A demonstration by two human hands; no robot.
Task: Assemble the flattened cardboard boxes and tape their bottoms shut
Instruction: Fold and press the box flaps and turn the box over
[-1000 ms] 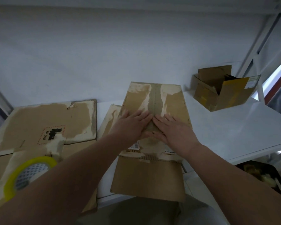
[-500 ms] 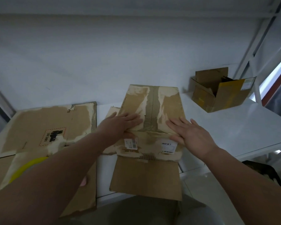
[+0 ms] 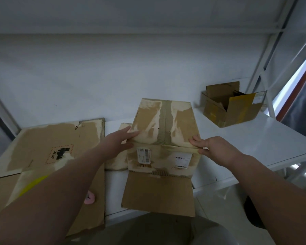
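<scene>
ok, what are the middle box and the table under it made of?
Box: brown corrugated cardboard, matte. Fluting shows along a torn edge, and the pale patches look like a peeled top layer. Table: smooth white surface with a slight sheen, probably painted metal or laminate; cannot tell which.

At 9 o'clock, the flattened cardboard sheet (image 3: pixel 42 138) carries a red dashed frame (image 3: pixel 59 153) with a black battery symbol and the print "UN 3481", turned sideways. Near its far edge stand the letters "CO", cut off. The centre box (image 3: pixel 164 124) bears two white barcode stickers (image 3: pixel 143 155), their print too small to read. At 2 o'clock, the open box (image 3: pixel 231 110) has a label (image 3: pixel 259 97), also illegible.
</scene>
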